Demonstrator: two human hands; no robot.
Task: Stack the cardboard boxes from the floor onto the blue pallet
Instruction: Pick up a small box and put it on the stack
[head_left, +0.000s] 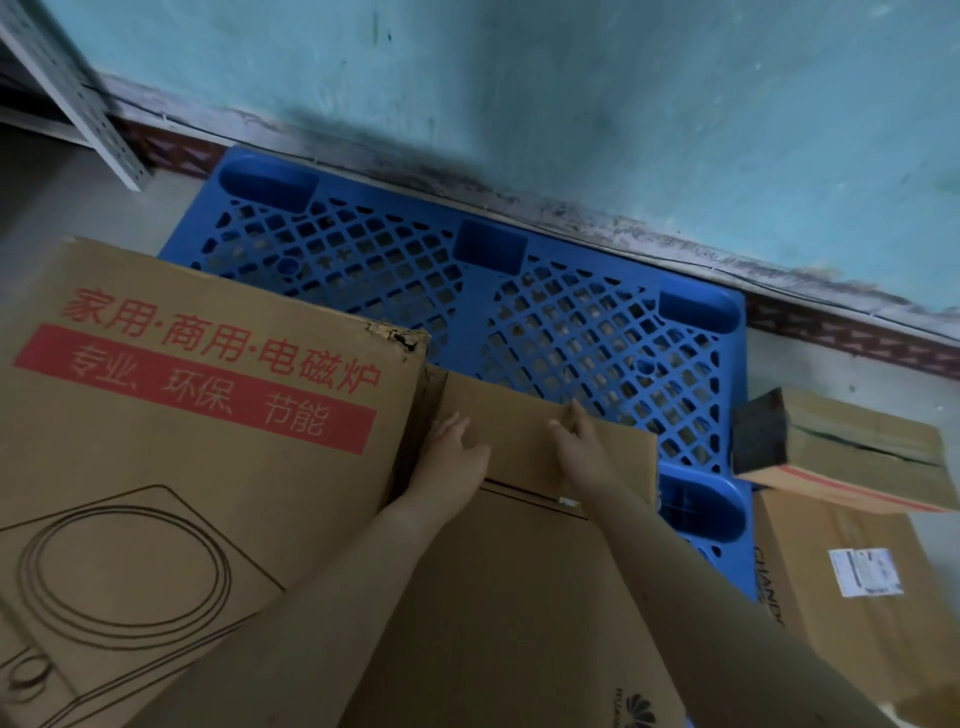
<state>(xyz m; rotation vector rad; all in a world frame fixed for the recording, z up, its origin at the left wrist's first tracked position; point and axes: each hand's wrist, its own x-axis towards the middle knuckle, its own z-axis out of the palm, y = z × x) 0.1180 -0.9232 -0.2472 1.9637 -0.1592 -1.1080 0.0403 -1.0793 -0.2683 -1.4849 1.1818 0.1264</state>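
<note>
At the pallet's near edge: left hand (460, 451) and right hand (581, 448), slightly apart, fingers straight, flat on the plain box (519, 597), gripping nothing. Its far end overlaps the blue pallet (571, 312). Probably stiff, slideable; take by side edges. Printed box (208, 441) touches left. Small box (872, 452) lies atop labelled box (831, 613), right. All closed, contents unseen.
</note>
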